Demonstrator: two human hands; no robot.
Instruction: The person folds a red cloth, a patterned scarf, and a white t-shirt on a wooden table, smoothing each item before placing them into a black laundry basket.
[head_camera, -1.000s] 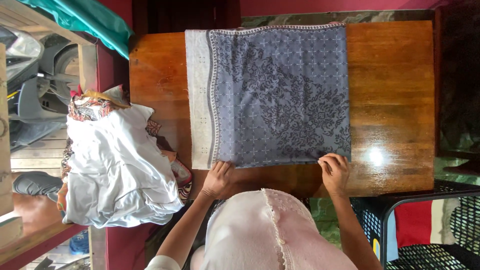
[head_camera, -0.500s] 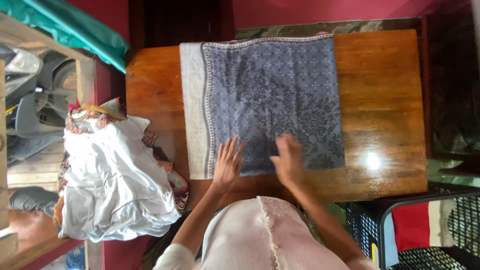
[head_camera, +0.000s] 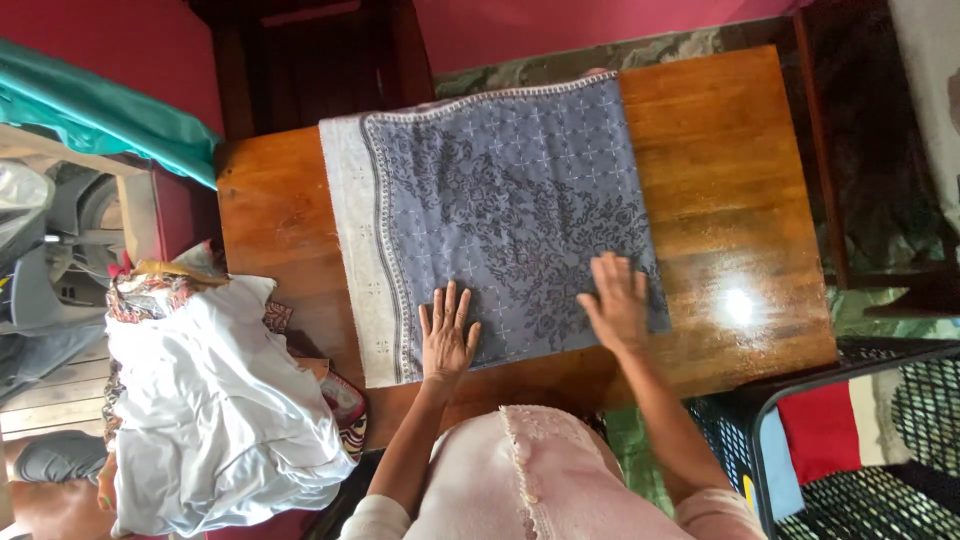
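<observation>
Grey patterned cloth (head_camera: 500, 210) lies under left hand (head_camera: 446, 335) and right hand (head_camera: 618, 303), both flat, gripping nothing.

Both arms reach forward from the near edge, forearms bare. Left hand (head_camera: 447, 333) lies flat, palm down, fingers straight and slightly spread, pointing far. Right hand (head_camera: 618, 301) also flat, palm down (slightly blurred), fingers together, angled far-left. Hands well apart.
</observation>
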